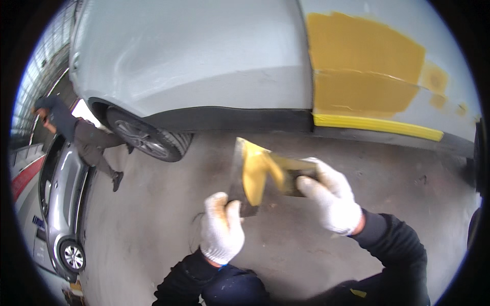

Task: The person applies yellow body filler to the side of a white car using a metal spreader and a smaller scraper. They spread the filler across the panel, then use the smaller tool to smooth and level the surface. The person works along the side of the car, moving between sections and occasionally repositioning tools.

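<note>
My left hand [223, 232], in a white knit glove, pinches the lower end of a dark flat putty spreader [249, 209] tilted upright. Yellow filler [253, 178] coats much of its face. A second putty spreader [294, 187], blurred by motion, is gripped in my gloved right hand [333, 199]; its yellow-smeared edge meets or nearly meets the filler on the first one. Whether the two touch, I cannot tell. Beyond my hands, a broad ochre-yellow filler patch [365, 66] covers part of a silver-white car panel [219, 51]. Yellow tape [377, 126] runs along the panel's lower edge.
The car's black lower trim [229, 120] and wheel [145, 137] are ahead and to the left. Another person [84, 130] stands at far left, beside a parked grey car [66, 188]. Grey concrete floor [153, 214] lies below my hands.
</note>
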Tool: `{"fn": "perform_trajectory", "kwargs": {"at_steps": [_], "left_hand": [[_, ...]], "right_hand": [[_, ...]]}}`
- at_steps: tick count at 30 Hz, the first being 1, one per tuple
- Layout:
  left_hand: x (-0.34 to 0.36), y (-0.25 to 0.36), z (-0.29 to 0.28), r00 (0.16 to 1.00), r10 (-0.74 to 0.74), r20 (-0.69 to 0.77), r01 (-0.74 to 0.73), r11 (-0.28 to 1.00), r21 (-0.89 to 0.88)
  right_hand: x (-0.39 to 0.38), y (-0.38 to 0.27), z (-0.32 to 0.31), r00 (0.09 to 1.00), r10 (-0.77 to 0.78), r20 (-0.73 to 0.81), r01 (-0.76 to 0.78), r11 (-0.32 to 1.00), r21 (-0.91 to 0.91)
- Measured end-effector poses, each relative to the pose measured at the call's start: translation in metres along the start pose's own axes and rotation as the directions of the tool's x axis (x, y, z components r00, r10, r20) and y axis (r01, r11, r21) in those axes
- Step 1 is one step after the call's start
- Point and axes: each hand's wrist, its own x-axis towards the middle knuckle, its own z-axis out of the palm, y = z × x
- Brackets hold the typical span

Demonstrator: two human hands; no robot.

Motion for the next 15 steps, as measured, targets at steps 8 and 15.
{"fn": "perform_trajectory", "kwargs": {"at_steps": [8, 15], "left_hand": [[0.014, 0.024, 0.014, 0.996, 0.054, 0.075, -0.074, 0.952, 0.298], [0.007, 0.016, 0.028, 0.925, 0.380, 0.023, -0.362, 0.861, 0.358]], "right_hand": [[0.018, 0.008, -0.004, 0.876, -0.480, 0.033, 0.466, 0.828, -0.312], [0.000, 0.024, 0.006, 0.886, -0.456, 0.086, 0.461, 0.840, -0.287]]}}
